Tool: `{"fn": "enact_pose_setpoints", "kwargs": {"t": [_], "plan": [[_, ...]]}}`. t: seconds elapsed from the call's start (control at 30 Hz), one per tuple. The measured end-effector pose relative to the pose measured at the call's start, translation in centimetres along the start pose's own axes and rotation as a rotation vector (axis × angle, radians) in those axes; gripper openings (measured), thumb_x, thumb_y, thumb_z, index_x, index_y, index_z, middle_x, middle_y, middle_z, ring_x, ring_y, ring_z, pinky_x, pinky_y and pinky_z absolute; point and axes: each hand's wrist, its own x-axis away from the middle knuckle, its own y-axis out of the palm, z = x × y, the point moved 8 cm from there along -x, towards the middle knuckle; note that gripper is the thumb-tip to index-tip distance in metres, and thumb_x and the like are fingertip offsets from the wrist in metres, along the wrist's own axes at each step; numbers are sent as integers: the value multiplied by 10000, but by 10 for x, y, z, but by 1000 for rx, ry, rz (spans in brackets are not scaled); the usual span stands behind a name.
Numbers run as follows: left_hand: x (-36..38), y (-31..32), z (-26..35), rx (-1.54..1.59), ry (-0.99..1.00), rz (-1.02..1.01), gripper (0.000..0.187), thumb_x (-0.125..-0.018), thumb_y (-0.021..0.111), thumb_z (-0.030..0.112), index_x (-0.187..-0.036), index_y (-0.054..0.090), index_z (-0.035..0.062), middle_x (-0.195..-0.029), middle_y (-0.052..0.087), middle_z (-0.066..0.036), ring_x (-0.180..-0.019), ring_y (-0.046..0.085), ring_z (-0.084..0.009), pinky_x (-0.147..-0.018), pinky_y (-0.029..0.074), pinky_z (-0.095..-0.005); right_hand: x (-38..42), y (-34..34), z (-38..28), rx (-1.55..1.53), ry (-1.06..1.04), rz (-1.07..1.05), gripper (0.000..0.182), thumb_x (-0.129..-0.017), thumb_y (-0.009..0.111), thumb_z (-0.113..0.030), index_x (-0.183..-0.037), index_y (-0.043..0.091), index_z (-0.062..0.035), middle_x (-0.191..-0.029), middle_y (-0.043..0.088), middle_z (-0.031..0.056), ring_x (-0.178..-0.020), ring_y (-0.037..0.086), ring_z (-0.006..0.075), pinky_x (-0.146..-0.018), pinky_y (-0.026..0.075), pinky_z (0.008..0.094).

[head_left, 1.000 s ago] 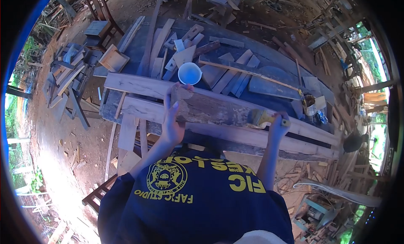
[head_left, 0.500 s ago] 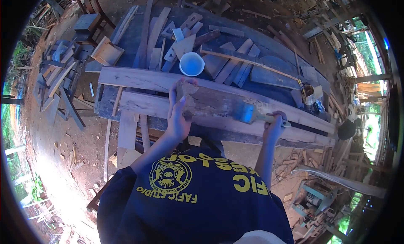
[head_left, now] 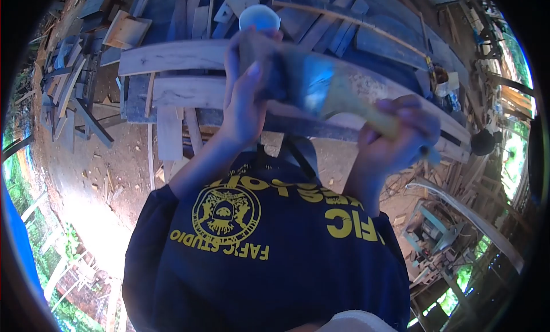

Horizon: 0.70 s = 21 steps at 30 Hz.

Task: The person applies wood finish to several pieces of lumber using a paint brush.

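Note:
My left hand point(head_left: 243, 100) grips one end of a wooden board point(head_left: 278, 71), the thumb on its near side and the fingers behind. My right hand point(head_left: 404, 128) is wrapped around the pale handle of a wide paintbrush point(head_left: 318, 85). The brush's bristle end points left and lies over the board's face; blur hides whether it touches. Just beyond the left hand stands a white bucket point(head_left: 259, 18), partly covered by the board and fingers.
Two long planks point(head_left: 177, 56) lie across the near side of the workbench point(head_left: 212, 115). Offcuts point(head_left: 338, 20) cover its far part, and a thin stick point(head_left: 361, 20) crosses them. A wood pile point(head_left: 71, 85) is at left; a machine point(head_left: 432, 226) stands at lower right.
The view has tipped down, so bench and bucket sit higher. Board and brush appear larger and closer. The brush has shifted left along the board, and my right hand has come nearer.

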Motion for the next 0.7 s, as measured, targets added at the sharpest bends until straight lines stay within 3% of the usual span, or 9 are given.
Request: {"fn": "enact_pose_setpoints", "kwargs": {"t": [0.07,0.13,0.17,0.23,0.33,0.4,0.47,0.53,0.7], "plan": [[-5,9,1,-61,-7,-52,544,-878,453,213,-1370,263,83,-1305,413,-140,-1223,396,-231,-1005,334,-346,13,-24,31,220,-40,73,76,-824,476,15,-875,495,-37,-761,561,94,-556,537,131,-428,387,187],[-8,7,-1,-162,3,-66,531,-868,434,202,-1360,278,76,-1300,422,-162,-1256,385,-266,-1031,329,-380,61,-80,124,51,590,184,101,-781,597,-9,-779,500,-37,-831,568,91,-542,543,132,-465,404,192],[-8,-7,-8,-97,-55,9,515,-888,422,273,-1353,326,72,-1297,450,-140,-1254,400,-248,-1014,351,-363,80,-98,158,-166,804,251,59,-786,557,-6,-769,506,-30,-810,588,103,-560,555,142,-478,417,199],[-1,-11,-14,-81,-120,220,526,-900,427,357,-1334,396,61,-1305,473,-122,-1266,402,-243,-1025,347,-386,110,-125,207,-377,1028,330,38,-791,517,-4,-759,512,-23,-789,608,116,-579,567,151,-491,430,206],[5,-1,-11,-29,-1,106,550,-889,428,358,-1342,380,50,-1321,456,-134,-1279,387,-271,-1063,296,-429,125,-169,245,39,977,307,102,-795,448,3,-775,547,-4,-736,626,128,-595,577,156,-524,449,227],[11,16,-18,-11,59,123,578,-872,418,362,-1355,362,49,-1340,430,-157,-1290,371,-302,-1083,259,-459,97,-165,238,202,609,80,113,-803,470,2,-810,582,7,-723,622,111,-577,576,139,-549,454,230],[21,37,-27,-34,99,115,593,-853,407,358,-1360,352,56,-1343,415,-173,-1297,357,-322,-1083,253,-473,84,-157,223,151,606,60,124,-798,469,14,-818,592,19,-725,623,99,-594,581,114,-557,454,222],[30,59,-44,-59,101,139,594,-848,407,357,-1358,353,57,-1344,412,-178,-1303,349,-326,-1085,250,-479,55,-131,187,179,466,-190,121,-781,475,29,-811,592,27,-728,625,85,-602,577,96,-569,452,210],[37,107,-86,-89,89,161,592,-837,411,348,-1348,357,53,-1343,409,-183,-1312,336,-332,-1085,252,-489,-5,-137,114,-396,239,-74,126,-768,456,78,-810,552,8,-701,604,108,-599,543,100,-492,403,182]]}}
